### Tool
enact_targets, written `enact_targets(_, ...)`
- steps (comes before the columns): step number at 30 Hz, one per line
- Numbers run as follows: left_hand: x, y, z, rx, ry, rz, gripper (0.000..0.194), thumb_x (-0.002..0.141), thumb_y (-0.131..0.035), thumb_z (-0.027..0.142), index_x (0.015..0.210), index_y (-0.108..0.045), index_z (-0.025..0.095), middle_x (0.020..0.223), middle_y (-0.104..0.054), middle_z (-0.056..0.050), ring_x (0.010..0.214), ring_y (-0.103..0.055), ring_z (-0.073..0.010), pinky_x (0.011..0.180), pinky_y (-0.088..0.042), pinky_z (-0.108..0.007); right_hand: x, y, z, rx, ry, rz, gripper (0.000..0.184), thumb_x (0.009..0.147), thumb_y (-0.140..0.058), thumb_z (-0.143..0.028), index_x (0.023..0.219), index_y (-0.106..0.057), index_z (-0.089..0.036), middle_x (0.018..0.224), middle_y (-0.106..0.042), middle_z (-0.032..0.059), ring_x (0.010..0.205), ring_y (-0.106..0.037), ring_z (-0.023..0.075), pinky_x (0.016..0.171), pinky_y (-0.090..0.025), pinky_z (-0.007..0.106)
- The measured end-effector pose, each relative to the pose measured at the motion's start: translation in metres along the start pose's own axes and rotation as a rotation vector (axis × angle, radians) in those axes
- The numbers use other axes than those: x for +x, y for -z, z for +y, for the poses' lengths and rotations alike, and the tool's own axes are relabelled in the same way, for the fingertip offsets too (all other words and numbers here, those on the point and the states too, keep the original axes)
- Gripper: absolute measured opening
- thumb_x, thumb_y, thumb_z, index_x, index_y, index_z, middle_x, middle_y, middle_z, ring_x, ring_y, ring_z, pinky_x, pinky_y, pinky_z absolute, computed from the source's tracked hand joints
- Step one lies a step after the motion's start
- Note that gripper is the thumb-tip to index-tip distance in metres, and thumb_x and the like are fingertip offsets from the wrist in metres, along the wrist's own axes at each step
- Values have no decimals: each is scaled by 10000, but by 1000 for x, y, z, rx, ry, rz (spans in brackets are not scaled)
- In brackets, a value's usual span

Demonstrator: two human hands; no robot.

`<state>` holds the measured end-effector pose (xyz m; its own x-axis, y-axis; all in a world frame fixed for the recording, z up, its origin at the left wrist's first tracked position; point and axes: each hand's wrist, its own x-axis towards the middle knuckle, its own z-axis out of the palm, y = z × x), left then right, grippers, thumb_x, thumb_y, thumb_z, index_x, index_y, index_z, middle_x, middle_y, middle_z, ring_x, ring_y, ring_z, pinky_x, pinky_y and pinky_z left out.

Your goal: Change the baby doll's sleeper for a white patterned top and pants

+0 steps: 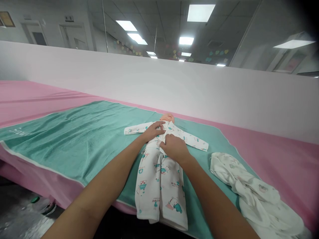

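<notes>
A baby doll (167,117) lies on its back on a teal towel (82,132), dressed in a white printed romper (160,179) with arms spread and legs hanging over the front edge. My left hand (154,130) rests on the doll's chest, fingers curled and pinching the romper's front near the collar. My right hand (174,147) sits just below it, fingers closed on the same front opening of the garment.
A crumpled white printed garment (251,189) lies on the towel at the right. The towel covers a pink surface (274,149) backed by a white wall panel (174,83). Dark floor shows at the lower left.
</notes>
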<state>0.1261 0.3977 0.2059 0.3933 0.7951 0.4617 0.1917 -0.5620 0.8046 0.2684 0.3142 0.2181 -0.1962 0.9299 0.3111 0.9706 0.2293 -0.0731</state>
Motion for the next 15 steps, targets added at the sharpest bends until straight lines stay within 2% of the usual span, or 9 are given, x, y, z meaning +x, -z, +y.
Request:
enact_targets(3, 0, 1, 2, 11, 6, -26, 152, 701, -620, 346, 704, -625, 195, 1340, -461, -24, 1225, -405, -259, 1048, -278, -361, -7, -2, 0, 55, 1, 20, 356, 821, -409, -535, 796, -495, -191, 815, -574, 53, 715, -546, 187, 553, -294, 278)
enact_targets(5, 0, 2, 5, 12, 6, -64, 163, 701, -619, 361, 705, -653, 202, 1351, -453, -15, 1244, -383, -271, 1053, -276, -361, -11, -4, -3, 60, -15, 58, 381, 797, -432, -568, 815, -489, -192, 832, -566, 56, 746, -537, 195, 551, -291, 277)
enact_targets(10, -3, 7, 12, -1, 19, -169, 191, 713, -627, 397, 736, -700, 223, 1404, -392, 5, 1301, -308, -296, 1092, -219, -383, -16, -12, -13, 32, -103, 199, 165, 794, -464, -334, 869, -477, -188, 883, -558, 57, 820, -515, 198, 547, -269, 273)
enact_targets(15, -4, 12, 14, -16, 21, -266, 194, 686, -662, 403, 781, -713, 242, 1428, -350, 29, 1344, -224, -281, 1101, -215, -377, -11, -18, -8, 135, -135, 220, 135, 809, -440, -326, 758, -441, -201, 778, -541, 8, 710, -488, 138, 544, -249, 253)
